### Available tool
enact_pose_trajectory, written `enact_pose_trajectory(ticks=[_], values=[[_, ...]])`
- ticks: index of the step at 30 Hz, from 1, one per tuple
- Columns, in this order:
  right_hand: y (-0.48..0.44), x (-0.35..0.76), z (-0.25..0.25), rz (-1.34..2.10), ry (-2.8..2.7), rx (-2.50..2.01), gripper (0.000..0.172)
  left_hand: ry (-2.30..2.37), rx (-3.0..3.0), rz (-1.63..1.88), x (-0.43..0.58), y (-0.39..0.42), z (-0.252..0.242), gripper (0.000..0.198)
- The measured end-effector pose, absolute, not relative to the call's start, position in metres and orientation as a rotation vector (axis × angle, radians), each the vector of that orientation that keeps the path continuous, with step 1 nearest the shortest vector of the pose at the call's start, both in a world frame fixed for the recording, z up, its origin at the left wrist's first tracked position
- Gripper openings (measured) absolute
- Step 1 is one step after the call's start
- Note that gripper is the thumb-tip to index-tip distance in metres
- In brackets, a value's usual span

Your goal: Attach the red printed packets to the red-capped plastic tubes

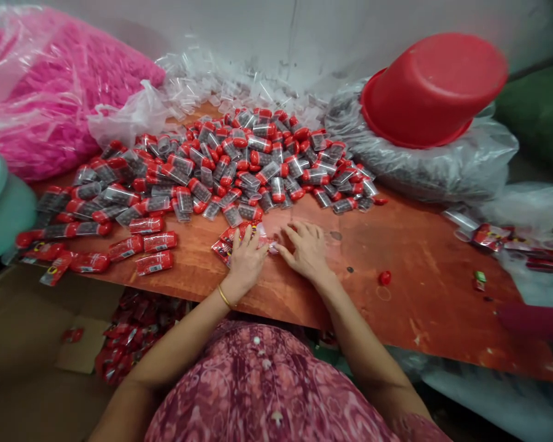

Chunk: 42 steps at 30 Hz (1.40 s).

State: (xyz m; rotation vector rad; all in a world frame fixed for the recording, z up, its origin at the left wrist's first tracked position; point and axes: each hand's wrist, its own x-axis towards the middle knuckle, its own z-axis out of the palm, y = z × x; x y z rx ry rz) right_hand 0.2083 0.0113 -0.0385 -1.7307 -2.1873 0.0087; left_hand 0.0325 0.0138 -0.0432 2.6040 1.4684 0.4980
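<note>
Red printed packets lie flat on the wooden table near its front edge. My left hand, with a gold bangle at the wrist, rests on them with its fingers spread. Just to the right, my right hand is low over the table, its fingers apart and curved, the fingertips by the packets' right end. A small pale piece shows between the two hands. Behind them spreads a big pile of clear tubes with red caps.
Wrapped red packs lie at the left front. A pink-filled bag and a teal container stand left. At the back right, a red tub sits on a grey bag. A box of red packets is below the table.
</note>
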Motion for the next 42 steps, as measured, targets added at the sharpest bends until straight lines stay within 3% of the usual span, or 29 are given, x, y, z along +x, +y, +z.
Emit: enact_pose_trajectory(ticks=[7,10,15,17,21,26,32,36,38,42], values=[[0.008,0.181,-0.04,0.206,-2.157,-1.74,0.016,1.426,2.505,0.682,0.028,0.011,-0.039,0.024],[0.005,0.181,-0.041,0.31,-1.877,-1.727,0.024,1.437,2.485,0.834,0.025,0.01,-0.035,0.024],[0.009,0.177,-0.035,1.021,-1.387,-1.377,0.033,1.394,2.509,1.001,0.017,0.01,-0.022,0.024],[0.011,0.173,-0.032,1.155,-1.249,-1.275,0.033,1.394,2.412,1.042,0.016,0.008,-0.017,0.024],[0.011,0.164,-0.027,0.998,-1.084,-1.318,0.036,1.459,1.819,1.133,0.02,0.0,-0.008,0.041],[0.004,0.148,-0.026,0.748,-1.052,-1.412,0.036,1.215,1.045,1.009,0.039,-0.006,-0.004,0.03],[-0.007,0.127,-0.031,0.741,-1.096,-1.399,0.028,1.244,0.624,1.174,0.046,0.002,-0.006,0.037],[-0.001,0.162,-0.03,0.709,-1.451,-1.399,0.033,1.254,0.473,1.132,0.032,0.01,-0.001,0.041],[0.008,0.197,-0.029,0.464,-1.698,-1.496,0.025,1.249,0.415,1.104,0.025,0.012,0.003,0.042],[0.022,0.258,-0.033,0.217,-2.103,-1.801,0.046,1.222,0.397,1.061,0.021,0.014,0.008,0.043]])
